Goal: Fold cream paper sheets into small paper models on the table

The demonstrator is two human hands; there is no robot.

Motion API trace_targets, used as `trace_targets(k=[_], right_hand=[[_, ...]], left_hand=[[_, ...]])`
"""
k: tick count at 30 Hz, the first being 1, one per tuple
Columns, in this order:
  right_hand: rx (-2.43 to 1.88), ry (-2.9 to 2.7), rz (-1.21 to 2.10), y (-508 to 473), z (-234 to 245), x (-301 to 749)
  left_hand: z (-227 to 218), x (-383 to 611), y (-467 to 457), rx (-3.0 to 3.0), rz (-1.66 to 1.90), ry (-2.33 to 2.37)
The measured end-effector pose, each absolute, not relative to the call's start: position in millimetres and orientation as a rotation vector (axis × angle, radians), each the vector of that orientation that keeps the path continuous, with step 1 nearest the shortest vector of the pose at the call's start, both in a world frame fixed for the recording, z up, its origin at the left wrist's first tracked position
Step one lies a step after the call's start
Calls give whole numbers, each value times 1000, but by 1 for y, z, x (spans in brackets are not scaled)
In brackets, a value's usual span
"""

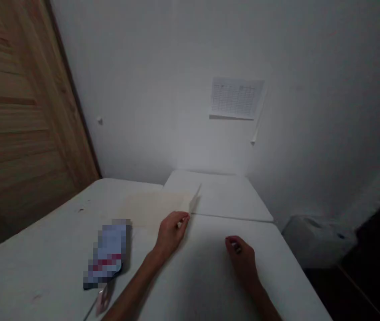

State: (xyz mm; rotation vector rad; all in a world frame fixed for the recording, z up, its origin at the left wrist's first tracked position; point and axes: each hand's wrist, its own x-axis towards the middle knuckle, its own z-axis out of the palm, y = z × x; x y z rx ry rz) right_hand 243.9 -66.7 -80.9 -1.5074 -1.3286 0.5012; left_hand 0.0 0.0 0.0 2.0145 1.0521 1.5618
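Note:
A pale cream sheet of paper (150, 206) lies on the white table (59, 232), its right end bent upward. My left hand (172, 229) is closed at the near right corner of that sheet, thumb and fingertips pinching its edge. To the right, my right hand (243, 258) hovers over the tabletop, apart from the paper. Its thumb and fingertips are pressed together, and whether something small is between them cannot be made out.
Left of my left forearm lies a blurred-out, phone-like object (109, 249) with a cord and a small pinkish item (103, 299) beside it. A printed sheet (236, 98) hangs on the wall. A wooden door (19, 102) stands left; a whitish container (320, 238) sits right, below table height.

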Motion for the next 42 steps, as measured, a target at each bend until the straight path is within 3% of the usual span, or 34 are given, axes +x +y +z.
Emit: trace_targets(k=[10, 16, 24, 32, 42], right_hand=[[-1218, -919, 955, -58, -76, 259], [-1066, -823, 1147, -60, -70, 254], [-1238, -965, 1032, -60, -72, 289], [-1286, -1052, 1102, -67, -69, 315], [-857, -807, 1333, -71, -55, 293]], left_hand=[[51, 13, -32, 753, 1710, 689], [32, 9, -22, 426, 1636, 678], [-17, -2, -23, 833, 1407, 1261], [-38, -6, -13, 1135, 1016, 1385], [-48, 4, -17, 1398, 1014, 1495]])
